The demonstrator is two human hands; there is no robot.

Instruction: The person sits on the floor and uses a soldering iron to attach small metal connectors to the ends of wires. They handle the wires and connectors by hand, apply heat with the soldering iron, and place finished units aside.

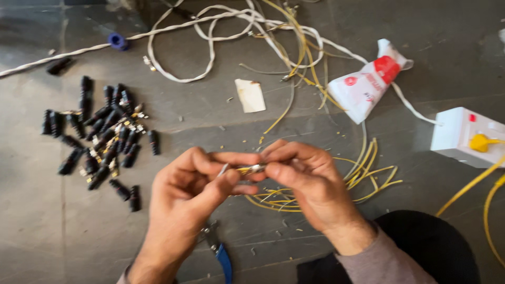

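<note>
Pinched between the fingertips of both hands was a small metal connector (256,169) with thin yellow wire strands at its end, held low over the dark stone floor (42,226). Left hand (187,192) closed thumb and forefinger narrowly on the connector's left end, and a thin silvery pin showed just beside that thumb. Right hand (307,181) gripped the connector's right end, its fingers curled tight over it. Both hands met at the connector, touching or nearly so.

Just below and to the right of the connector lay a loose bundle of yellow wires (368,176), spreading out on the floor. Below the connector, under the left wrist, sat pliers with blue handles (221,252). Well to the left of the connector lay a heap of black plug sleeves (102,139), mixed with small metal parts. Above the connector lay a scrap of white paper (250,95), and beyond it a tangle of white cable (210,31). Up and to the right of the connector rested a white and red pouch (368,84), and farther right a white socket box (465,137) with a yellow plug in it
</note>
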